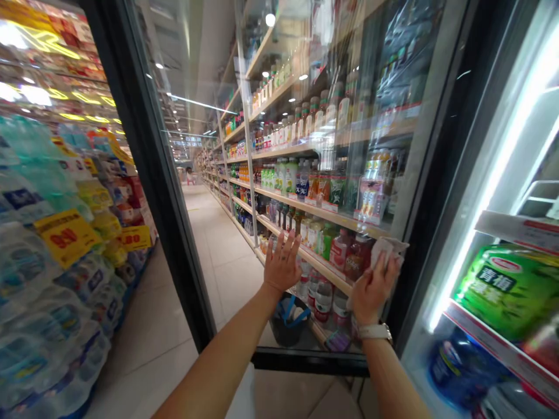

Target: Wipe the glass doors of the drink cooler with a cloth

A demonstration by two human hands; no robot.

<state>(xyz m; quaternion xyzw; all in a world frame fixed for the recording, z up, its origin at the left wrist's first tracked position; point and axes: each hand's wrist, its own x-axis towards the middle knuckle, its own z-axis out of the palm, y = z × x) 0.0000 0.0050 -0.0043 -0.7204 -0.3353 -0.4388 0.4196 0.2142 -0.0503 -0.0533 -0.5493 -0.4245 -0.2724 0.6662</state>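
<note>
A black-framed glass door (209, 250) stands open in front of me, with shelves of bottles showing through and on the glass. My left hand (282, 263) lies against the pane with its fingers spread, holding nothing. Further right, my right hand (373, 288) presses a pale crumpled cloth (382, 251) to the glass near the door's right frame. The cloth shows above and around the fingers. A white band circles the right wrist. Below my left hand, a dark bucket (289, 326) with blue strips shows through the pane.
Wrapped water bottles (48, 302) with yellow price signs (67, 237) are stacked at the left. A tiled aisle (218, 262) runs into the distance. On the right, a lit cooler holds a green package (509, 291) and a blue bottle (463, 366) on its shelves.
</note>
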